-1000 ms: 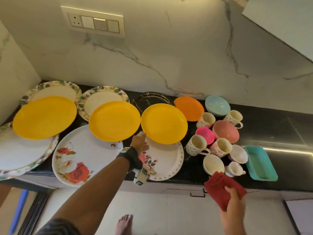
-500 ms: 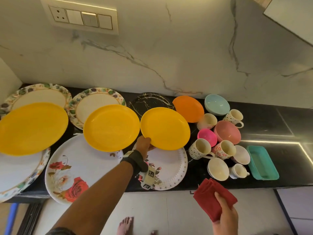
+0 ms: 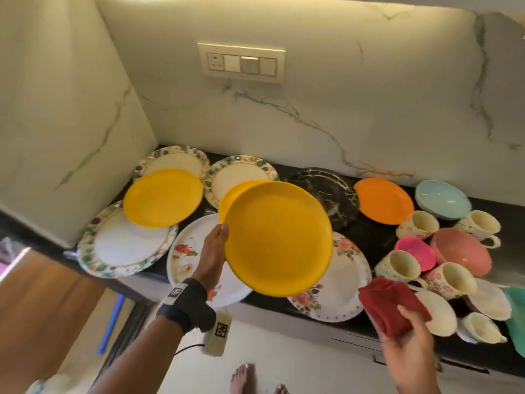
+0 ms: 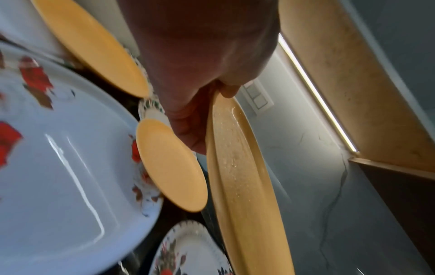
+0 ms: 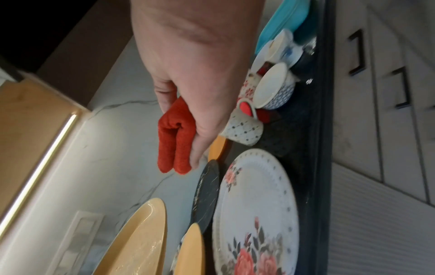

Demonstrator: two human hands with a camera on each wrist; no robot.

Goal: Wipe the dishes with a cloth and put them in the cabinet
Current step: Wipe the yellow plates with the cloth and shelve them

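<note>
My left hand (image 3: 217,243) grips the left rim of a yellow plate (image 3: 277,237) and holds it tilted in the air above the black counter (image 3: 375,237). In the left wrist view the thumb pinches the wet plate (image 4: 237,167) at its edge. My right hand (image 3: 406,331) holds a folded red cloth (image 3: 390,305) at the lower right, a little apart from the plate. The right wrist view shows the cloth (image 5: 174,137) between thumb and fingers, with the lifted plate (image 5: 136,241) below it.
Two more yellow plates (image 3: 163,197) lie on the counter among floral plates (image 3: 125,245), a rose platter (image 3: 187,251), a black plate (image 3: 326,191) and an orange plate (image 3: 383,200). Cups (image 3: 451,280), bowls (image 3: 441,199) and a teal tray (image 3: 515,317) crowd the right. Marble walls stand behind and left.
My left hand has lifted the yellow plate off the counter and tilted it toward me. The right hand with the cloth has stayed at the lower right. My head has swung left and up.
</note>
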